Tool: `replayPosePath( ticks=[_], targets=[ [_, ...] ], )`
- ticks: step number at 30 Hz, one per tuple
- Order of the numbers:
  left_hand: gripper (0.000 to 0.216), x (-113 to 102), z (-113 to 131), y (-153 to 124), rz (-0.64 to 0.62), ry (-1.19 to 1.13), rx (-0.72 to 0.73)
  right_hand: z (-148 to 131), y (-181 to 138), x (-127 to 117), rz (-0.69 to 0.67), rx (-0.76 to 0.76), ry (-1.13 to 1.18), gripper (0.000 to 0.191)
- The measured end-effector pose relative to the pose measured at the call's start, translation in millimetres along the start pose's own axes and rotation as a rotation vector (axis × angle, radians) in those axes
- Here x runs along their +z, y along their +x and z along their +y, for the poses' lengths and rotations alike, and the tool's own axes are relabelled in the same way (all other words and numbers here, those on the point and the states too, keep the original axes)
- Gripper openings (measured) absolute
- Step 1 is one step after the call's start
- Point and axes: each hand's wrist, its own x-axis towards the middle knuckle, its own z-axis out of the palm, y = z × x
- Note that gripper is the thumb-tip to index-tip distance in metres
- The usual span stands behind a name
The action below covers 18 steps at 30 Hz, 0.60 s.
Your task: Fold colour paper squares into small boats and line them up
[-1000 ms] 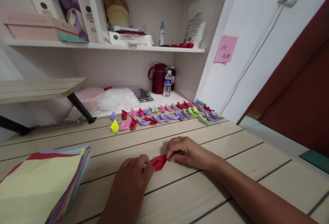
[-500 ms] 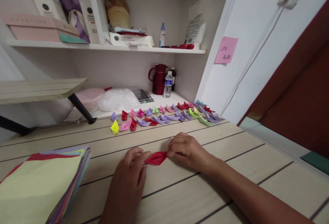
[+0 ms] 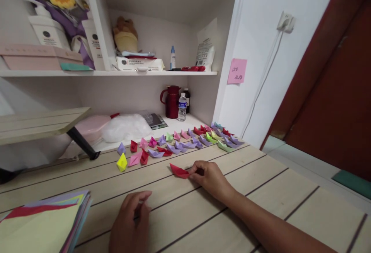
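My right hand [image 3: 210, 177] pinches one end of a red folded paper boat [image 3: 179, 171] that rests on the pale wooden table [image 3: 261, 183], just in front of a row of several folded paper boats [image 3: 179, 142] in purple, pink, red, green and yellow. My left hand [image 3: 130, 222] lies on the table nearer to me, fingers loosely curled, holding nothing. A stack of coloured paper sheets [image 3: 40, 224] sits at the lower left, beside my left hand.
Behind the boats stand a dark red jug [image 3: 171, 102], a water bottle [image 3: 182, 107], a white plastic bag [image 3: 126, 126] and a pink box [image 3: 91, 126]. A shelf [image 3: 116, 73] above carries boxes, bottles and a plush toy. A raised wooden board [image 3: 43, 119] stands at left.
My left hand let go of the red boat and drew back toward me. My right hand carried the boat away from me, toward the row. The camera tilted up.
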Motion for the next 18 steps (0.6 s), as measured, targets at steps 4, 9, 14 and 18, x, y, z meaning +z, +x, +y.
replayPosePath(
  ticks=[4, 9, 14, 18],
  targets=[
    [0.02, 1.9, 4.3, -2.8, 0.017, -0.052, -0.004, -3.4, -0.5, 0.0, -0.016, 0.04, 0.052, 0.006],
    [0.023, -0.9, 5.9, -1.1, 0.017, 0.001, -0.007, -3.8, -0.1, 0.6, -0.042, 0.07, 0.107, 0.013],
    [0.026, -0.3, 6.3, 0.3, 0.004, -0.013, -0.055, -1.0, 0.4, 1.9, -0.055, 0.086, 0.159, 0.015],
    [0.026, 3.1, 8.6, -2.6, 0.047, -0.061, -0.061, -2.2, -0.1, 2.3, -0.065, 0.091, 0.197, 0.014]
  ],
)
